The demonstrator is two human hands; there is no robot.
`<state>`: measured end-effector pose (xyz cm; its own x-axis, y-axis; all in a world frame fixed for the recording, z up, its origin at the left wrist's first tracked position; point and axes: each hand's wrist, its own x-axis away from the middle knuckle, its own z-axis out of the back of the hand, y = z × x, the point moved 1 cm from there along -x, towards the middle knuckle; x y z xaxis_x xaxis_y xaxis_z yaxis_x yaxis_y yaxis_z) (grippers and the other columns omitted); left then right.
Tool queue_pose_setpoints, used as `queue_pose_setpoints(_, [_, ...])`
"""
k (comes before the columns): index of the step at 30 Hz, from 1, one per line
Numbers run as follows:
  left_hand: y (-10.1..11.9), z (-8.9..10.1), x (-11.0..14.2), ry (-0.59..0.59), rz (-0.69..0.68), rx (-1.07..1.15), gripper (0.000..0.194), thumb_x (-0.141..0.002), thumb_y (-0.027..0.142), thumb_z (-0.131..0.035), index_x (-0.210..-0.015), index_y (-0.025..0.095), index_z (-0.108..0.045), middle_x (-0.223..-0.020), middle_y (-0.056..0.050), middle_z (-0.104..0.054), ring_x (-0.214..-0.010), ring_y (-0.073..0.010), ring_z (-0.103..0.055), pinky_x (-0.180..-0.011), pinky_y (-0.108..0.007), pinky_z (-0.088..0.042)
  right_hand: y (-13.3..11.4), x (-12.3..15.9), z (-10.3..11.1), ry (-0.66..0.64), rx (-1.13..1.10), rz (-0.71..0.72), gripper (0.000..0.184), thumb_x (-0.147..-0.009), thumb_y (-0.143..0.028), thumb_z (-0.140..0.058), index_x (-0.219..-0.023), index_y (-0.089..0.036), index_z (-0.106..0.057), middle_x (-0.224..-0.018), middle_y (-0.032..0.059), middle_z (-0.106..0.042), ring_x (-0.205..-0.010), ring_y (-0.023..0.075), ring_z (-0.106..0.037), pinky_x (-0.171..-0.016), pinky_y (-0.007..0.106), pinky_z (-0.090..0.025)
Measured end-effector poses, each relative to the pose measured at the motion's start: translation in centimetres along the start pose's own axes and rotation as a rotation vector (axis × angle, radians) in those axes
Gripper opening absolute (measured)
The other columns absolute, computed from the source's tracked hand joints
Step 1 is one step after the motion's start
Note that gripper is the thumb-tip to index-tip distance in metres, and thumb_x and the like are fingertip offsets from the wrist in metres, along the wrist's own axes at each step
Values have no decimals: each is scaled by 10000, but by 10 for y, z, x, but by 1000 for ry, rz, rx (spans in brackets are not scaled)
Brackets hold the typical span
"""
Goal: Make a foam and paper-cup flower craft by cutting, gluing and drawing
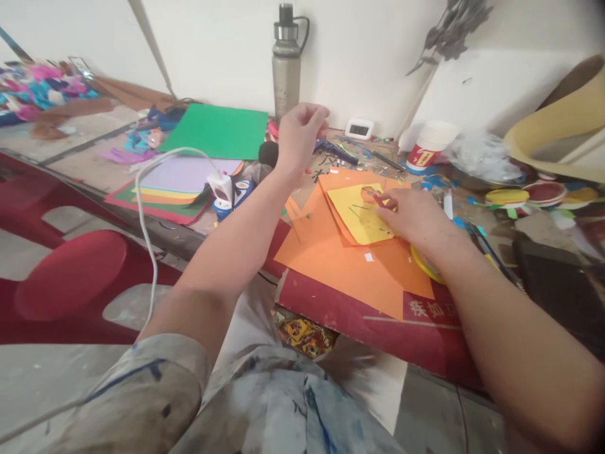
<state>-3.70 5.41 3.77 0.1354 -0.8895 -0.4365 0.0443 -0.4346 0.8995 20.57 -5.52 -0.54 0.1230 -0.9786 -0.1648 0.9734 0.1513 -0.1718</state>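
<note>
Read as an art or craft workshop: long table (89, 170) is strewn with orange sheets (350, 277), yellow paper (362, 221), a green sheet (217, 129) and tiny offcuts (368, 257); bright crumpled material (45, 91) is heaped at far left; coloured scraps (305, 335) are gathered below the edge; red stools (70, 271) are parked alongside; clothing (269, 403) is streaked with what looks like paint

left hand (302, 135) — raised | right hand (411, 215) — at yellow paper (355, 214), grip unclear
</note>
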Motion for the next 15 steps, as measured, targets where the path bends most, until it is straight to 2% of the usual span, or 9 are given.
queue_pose_setpoints(2, [-4,1,-1,16,0,-44,259,-1020,434,-718,-847,250,-663,-841,-10,-737,-822,-159,-607,-705,-333,-491,-1,-1,0,-76,31,-35,383,-978,-245,-664,-1335,-159,-775,-1103,133,-851,-1087,326,-779,-954,423,-561])
queue_pose_setpoints(5, [-13,-10,12,-44,-42,-167,241,-1044,248,-600,-806,218,-630,-787,-5,-702,-740,-132,-580,-713,-314,-474,-1,-3,0,-110,41,-9,395,-962,-213,-675,-1339,-151,-779,-1162,149,-844,-1184,356,-764,-1031,451,-553])
queue_pose_setpoints(7, [-18,-23,30,-204,-179,-317,200,-1003,186,-605,-807,205,-641,-827,-16,-721,-801,-140,-635,-779,-308,-488,2,-4,-3,-86,19,17,359,-956,-209,-676,-1291,-167,-800,-1133,154,-843,-1156,360,-775,-1018,458,-563])
queue_pose_setpoints(11, [-19,-44,63,-573,-459,-579,220,-1012,198,-578,-817,194,-678,-895,-57,-755,-906,-181,-689,-866,-324,-494,8,-5,-11,-32,-35,23,334,-931,-166,-669,-1231,-173,-815,-1056,144,-852,-1033,334,-807,-952,447,-591])
queue_pose_setpoints(13, [-16,-45,65,-609,-487,-659,242,-1040,219,-545,-867,188,-711,-943,-80,-768,-940,-199,-704,-891,-339,-503,10,-5,-14,-22,-52,7,330,-925,-159,-668,-1222,-172,-811,-1031,138,-857,-1006,330,-813,-919,438,-597])
queue_pose_setpoints(15, [-10,-38,57,-572,-452,-729,225,-1046,236,-546,-964,186,-750,-1023,-101,-779,-1001,-223,-717,-927,-356,-520,11,-5,-16,-1,-56,-5,338,-921,-164,-672,-1231,-178,-806,-1029,134,-859,-999,338,-815,-892,438,-599])
